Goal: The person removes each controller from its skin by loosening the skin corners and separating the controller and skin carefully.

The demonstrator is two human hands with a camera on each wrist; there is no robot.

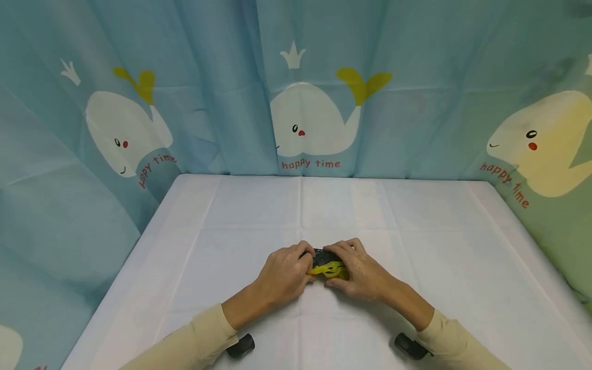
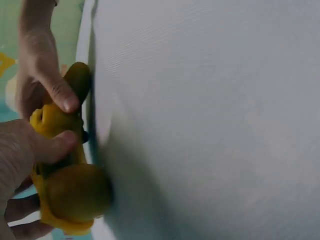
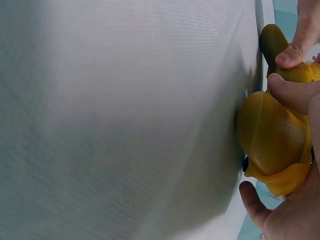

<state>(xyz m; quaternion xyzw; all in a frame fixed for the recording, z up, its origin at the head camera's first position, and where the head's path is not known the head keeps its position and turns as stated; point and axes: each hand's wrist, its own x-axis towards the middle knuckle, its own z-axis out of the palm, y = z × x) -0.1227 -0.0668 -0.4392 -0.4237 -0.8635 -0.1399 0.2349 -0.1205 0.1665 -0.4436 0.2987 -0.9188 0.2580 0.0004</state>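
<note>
Here, the left hand (image 1: 285,271) and right hand (image 1: 363,272) grip a yellow-and-black object (image 1: 329,268), fingers curled round its left and right ends. It is midway between the left and right edges of the white table (image 1: 250,205); whether it touches the surface I cannot tell. A whale-printed curtain (image 1: 222,103) hangs beyond the far edge.

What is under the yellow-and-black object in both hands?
White cloth lies under the yellow-and-black object. Left hand, right hand and object hide the patch directly beneath; anything there is unseen.
</note>
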